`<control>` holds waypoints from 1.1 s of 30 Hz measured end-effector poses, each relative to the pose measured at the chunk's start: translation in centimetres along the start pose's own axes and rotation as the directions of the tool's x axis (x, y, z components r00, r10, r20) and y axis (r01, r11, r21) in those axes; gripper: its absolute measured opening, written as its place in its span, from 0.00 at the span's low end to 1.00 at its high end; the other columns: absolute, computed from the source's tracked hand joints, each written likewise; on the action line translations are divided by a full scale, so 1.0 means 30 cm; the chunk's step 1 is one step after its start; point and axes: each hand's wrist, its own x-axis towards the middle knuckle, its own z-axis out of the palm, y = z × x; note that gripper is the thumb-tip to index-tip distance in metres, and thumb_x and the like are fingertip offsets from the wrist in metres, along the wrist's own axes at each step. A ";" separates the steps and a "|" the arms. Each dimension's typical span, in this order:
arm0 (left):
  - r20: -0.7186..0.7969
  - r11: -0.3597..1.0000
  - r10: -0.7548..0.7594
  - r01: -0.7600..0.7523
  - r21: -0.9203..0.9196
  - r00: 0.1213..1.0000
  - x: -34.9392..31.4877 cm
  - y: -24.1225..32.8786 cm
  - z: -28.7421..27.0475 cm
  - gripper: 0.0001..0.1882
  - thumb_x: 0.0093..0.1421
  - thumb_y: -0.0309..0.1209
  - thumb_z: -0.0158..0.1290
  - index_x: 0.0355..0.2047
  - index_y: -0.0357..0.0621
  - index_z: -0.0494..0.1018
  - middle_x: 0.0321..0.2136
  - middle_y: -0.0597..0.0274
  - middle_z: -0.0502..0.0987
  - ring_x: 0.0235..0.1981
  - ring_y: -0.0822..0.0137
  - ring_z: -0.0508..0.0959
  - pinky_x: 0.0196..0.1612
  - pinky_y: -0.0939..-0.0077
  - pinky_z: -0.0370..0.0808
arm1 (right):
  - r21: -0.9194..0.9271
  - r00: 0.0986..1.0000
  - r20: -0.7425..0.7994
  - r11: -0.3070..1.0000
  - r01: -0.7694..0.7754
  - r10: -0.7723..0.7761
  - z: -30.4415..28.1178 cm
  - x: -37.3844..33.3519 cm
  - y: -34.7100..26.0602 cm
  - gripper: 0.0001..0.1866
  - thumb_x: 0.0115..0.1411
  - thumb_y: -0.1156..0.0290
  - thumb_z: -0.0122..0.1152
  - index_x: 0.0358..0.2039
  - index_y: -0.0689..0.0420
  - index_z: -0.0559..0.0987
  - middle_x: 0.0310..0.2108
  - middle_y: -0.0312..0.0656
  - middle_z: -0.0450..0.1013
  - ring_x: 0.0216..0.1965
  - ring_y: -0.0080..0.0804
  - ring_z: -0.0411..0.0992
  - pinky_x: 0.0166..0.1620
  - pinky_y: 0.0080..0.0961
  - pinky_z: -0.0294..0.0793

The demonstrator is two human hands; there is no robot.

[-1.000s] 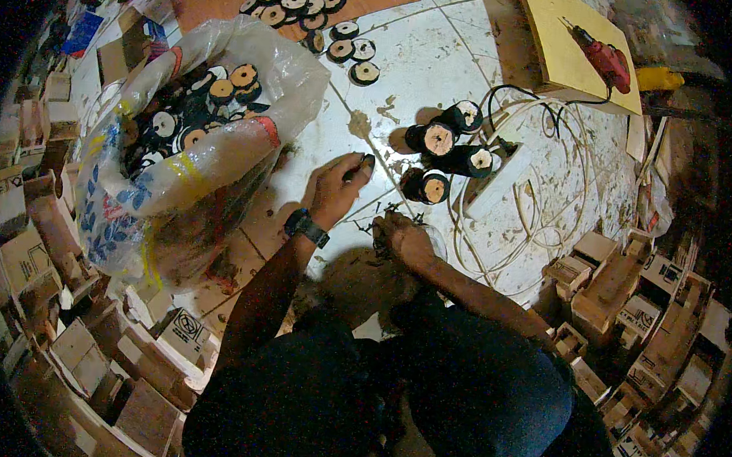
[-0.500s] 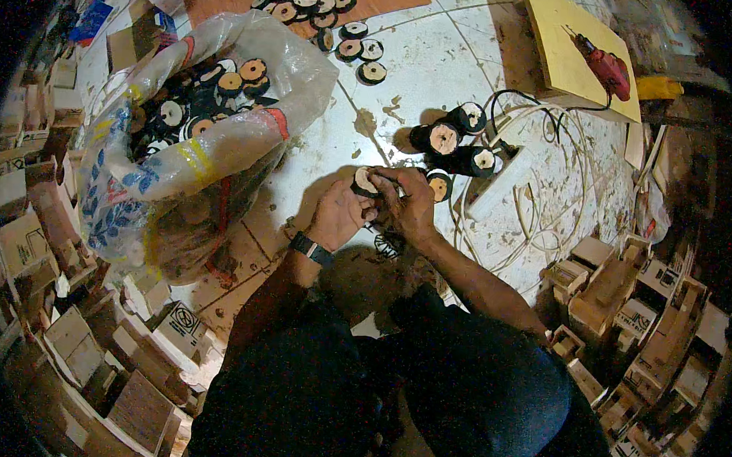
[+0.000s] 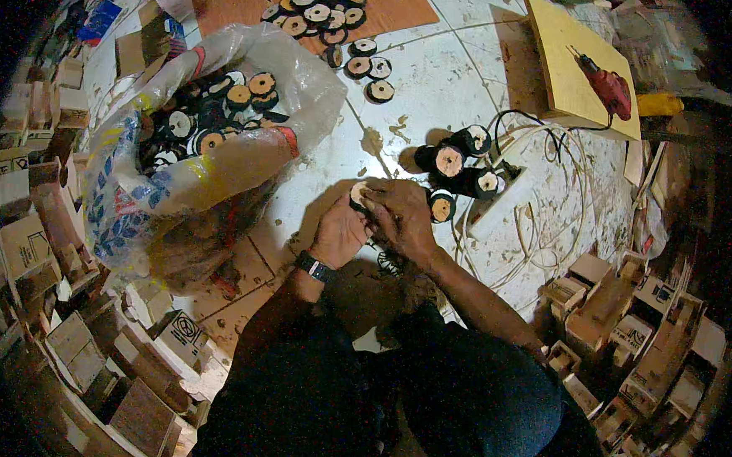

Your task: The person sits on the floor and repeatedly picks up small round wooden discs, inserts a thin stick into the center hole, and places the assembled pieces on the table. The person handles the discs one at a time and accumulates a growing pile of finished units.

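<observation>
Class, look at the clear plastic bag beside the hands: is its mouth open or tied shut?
Open: the plastic bag gapes, showing black discs inside.

Bare floor (image 3: 408, 80) ahead, plastic bag (image 3: 176, 175) left, black rolls (image 3: 457, 171) right of hands.

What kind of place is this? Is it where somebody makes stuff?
It looks like a small workshop floor, probably for handmade wooden goods. A red power drill lies on a yellow board, black discs with wooden centres fill a plastic bag, and stacks of small wooden boxes ring the person's hands.
</observation>
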 end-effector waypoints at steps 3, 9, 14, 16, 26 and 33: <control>0.049 0.999 0.043 -0.044 0.028 0.998 0.002 0.040 -0.002 0.21 0.63 0.47 0.44 0.51 0.50 0.64 0.41 0.68 0.71 0.38 0.69 0.71 0.45 0.72 0.68 | 0.095 0.998 0.041 0.995 0.039 -0.043 0.001 0.025 -0.001 0.19 0.53 0.68 0.61 0.46 0.58 0.74 0.46 0.50 0.71 0.45 0.47 0.70 0.48 0.38 0.67; -0.077 0.994 0.050 -0.057 -0.092 0.996 0.053 0.133 -0.038 0.27 0.62 0.50 0.43 0.55 0.47 0.59 0.49 0.53 0.68 0.49 0.58 0.70 0.55 0.60 0.64 | 0.032 0.962 0.266 0.998 0.049 -0.056 0.028 0.232 0.064 0.24 0.51 0.66 0.62 0.48 0.60 0.69 0.34 0.50 0.73 0.35 0.51 0.71 0.37 0.40 0.72; -0.069 0.996 -0.037 0.031 -0.085 0.997 0.081 0.157 -0.081 0.31 0.60 0.52 0.44 0.53 0.40 0.59 0.50 0.38 0.67 0.52 0.47 0.68 0.57 0.55 0.63 | -0.375 1.000 -0.005 0.927 -0.021 0.020 0.052 0.584 0.180 0.27 0.50 0.63 0.63 0.48 0.59 0.67 0.34 0.49 0.73 0.35 0.48 0.73 0.33 0.40 0.73; -0.067 0.999 -0.052 0.051 -0.019 0.996 0.072 0.140 -0.096 0.31 0.60 0.51 0.45 0.54 0.40 0.59 0.50 0.39 0.67 0.52 0.48 0.68 0.56 0.57 0.64 | -0.350 0.998 -0.047 0.935 -0.059 0.045 0.033 0.599 0.192 0.27 0.50 0.60 0.62 0.48 0.59 0.69 0.36 0.48 0.73 0.37 0.47 0.72 0.36 0.41 0.71; -0.039 0.973 -0.107 0.113 0.203 0.993 0.071 0.065 -0.101 0.27 0.62 0.45 0.44 0.56 0.44 0.59 0.49 0.50 0.70 0.48 0.59 0.72 0.52 0.67 0.68 | -0.711 0.921 0.183 0.693 -0.117 0.343 -0.229 0.192 0.163 0.34 0.41 0.53 0.67 0.50 0.51 0.70 0.46 0.43 0.68 0.48 0.43 0.65 0.47 0.44 0.65; -0.094 0.927 -0.054 0.085 0.365 0.994 0.075 0.041 -0.018 0.24 0.64 0.41 0.44 0.54 0.39 0.62 0.46 0.48 0.72 0.47 0.55 0.73 0.51 0.63 0.69 | -0.688 0.920 0.207 0.718 -0.105 0.333 -0.211 0.181 0.183 0.21 0.48 0.64 0.60 0.44 0.53 0.73 0.43 0.48 0.71 0.45 0.48 0.66 0.49 0.43 0.66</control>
